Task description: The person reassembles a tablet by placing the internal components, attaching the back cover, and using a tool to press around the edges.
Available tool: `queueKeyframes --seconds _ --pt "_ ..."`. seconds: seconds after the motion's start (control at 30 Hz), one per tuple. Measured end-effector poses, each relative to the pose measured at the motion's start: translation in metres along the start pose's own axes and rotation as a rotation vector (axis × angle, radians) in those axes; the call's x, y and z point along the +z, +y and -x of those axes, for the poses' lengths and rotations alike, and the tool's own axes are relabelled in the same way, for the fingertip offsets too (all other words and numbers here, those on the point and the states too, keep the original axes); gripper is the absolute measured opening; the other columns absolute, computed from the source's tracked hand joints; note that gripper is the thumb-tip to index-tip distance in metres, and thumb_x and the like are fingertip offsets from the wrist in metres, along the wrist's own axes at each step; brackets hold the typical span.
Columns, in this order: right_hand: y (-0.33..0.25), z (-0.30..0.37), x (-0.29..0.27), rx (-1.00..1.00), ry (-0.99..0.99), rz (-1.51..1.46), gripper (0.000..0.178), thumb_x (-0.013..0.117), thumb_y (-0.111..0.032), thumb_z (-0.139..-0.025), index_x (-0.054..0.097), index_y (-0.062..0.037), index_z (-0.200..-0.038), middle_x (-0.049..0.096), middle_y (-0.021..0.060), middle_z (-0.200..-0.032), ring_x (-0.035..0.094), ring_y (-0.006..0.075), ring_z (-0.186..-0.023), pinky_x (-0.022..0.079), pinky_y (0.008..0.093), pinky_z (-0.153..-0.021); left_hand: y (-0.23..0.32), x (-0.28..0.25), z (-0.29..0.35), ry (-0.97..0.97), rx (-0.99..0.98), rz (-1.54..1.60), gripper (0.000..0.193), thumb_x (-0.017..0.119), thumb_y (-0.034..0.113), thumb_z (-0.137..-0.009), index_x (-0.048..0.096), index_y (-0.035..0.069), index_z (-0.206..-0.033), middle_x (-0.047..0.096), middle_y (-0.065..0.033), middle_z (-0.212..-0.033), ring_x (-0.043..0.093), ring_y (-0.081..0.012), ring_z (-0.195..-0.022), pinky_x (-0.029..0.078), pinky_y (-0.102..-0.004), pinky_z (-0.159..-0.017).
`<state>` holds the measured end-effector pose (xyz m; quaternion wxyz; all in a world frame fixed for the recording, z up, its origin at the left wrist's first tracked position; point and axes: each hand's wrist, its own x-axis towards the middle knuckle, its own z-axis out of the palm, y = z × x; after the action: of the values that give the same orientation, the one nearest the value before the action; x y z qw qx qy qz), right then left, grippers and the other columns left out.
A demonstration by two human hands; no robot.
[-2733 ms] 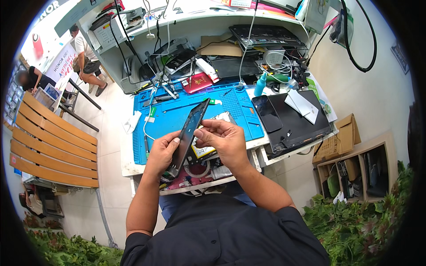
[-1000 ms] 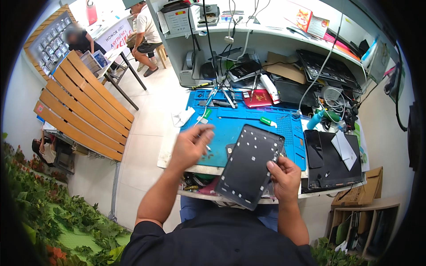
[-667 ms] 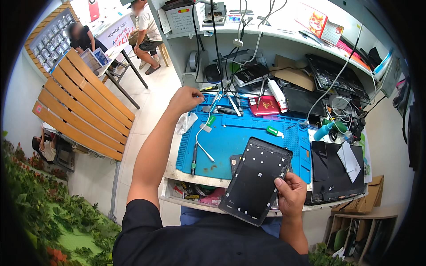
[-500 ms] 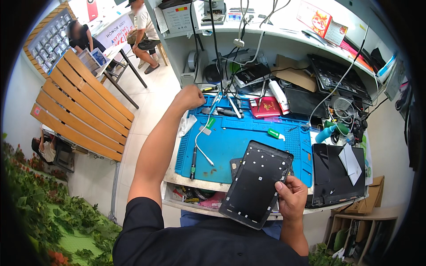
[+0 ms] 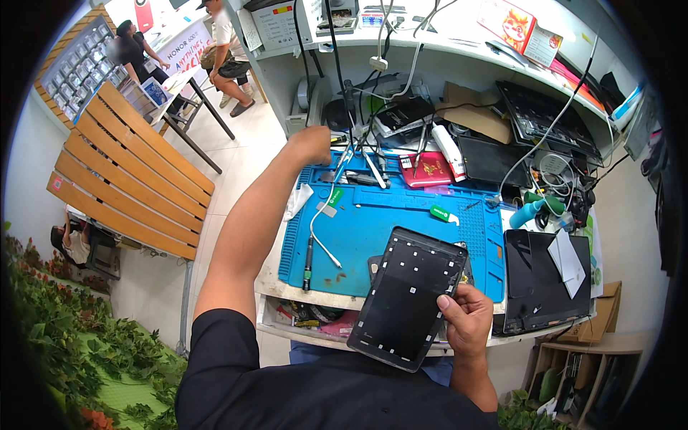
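Note:
My right hand (image 5: 467,319) grips the right edge of a black tablet panel (image 5: 401,315), thumb on its face and fingers behind. Small white squares dot the panel, which is tilted over the front edge of the bench. Partly hidden behind it, a dark device (image 5: 374,264) rests on the blue work mat (image 5: 358,222). My left hand (image 5: 311,146) reaches to the mat's back left corner with fingers curled in; what they hold, if anything, is hidden. Close to it are several hand tools (image 5: 367,178) and a white cable (image 5: 321,240). A screwdriver (image 5: 308,265) lies at the mat's left.
A red booklet (image 5: 426,169) and a white tube (image 5: 448,152) lie behind the mat. A dark laptop part (image 5: 527,308) with white paper (image 5: 566,265) sits at right, near a blue bottle (image 5: 527,215). Cables hang from the shelf (image 5: 459,57). An open drawer (image 5: 301,326) is below.
My left hand stays at the back left corner, turned slightly. The panel in my right hand has shifted a little left. A person at the far left has straightened up.

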<state>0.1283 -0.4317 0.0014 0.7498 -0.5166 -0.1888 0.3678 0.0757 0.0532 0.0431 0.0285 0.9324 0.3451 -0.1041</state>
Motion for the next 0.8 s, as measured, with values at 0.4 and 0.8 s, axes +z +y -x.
queueKeyframes --seconds 0.4,0.8 --pt "0.001 0.001 -0.001 0.016 0.017 -0.016 0.031 0.082 0.000 -0.097 0.074 0.0124 -0.124 0.080 0.0106 -0.103 0.070 0.0072 -0.084 0.055 0.0212 -0.075 -0.019 0.009 0.002 0.089 0.018 0.148 0.025 0.086 0.023 -0.074 0.081 0.001 -0.087 0.080 -0.0183 -0.084 0.081 -0.0317 -0.080 0.064 -0.0418 -0.075" --pt "-0.005 0.002 0.004 0.084 0.056 0.075 0.015 0.084 -0.002 -0.096 0.073 0.0041 -0.105 0.067 -0.0025 -0.086 0.057 0.0027 -0.073 0.042 0.0215 -0.062 -0.056 0.029 -0.001 0.139 0.195 0.701 0.020 0.085 0.009 -0.077 0.082 -0.003 -0.092 0.076 -0.0092 -0.075 0.072 -0.0148 -0.063 0.058 -0.0289 -0.059"
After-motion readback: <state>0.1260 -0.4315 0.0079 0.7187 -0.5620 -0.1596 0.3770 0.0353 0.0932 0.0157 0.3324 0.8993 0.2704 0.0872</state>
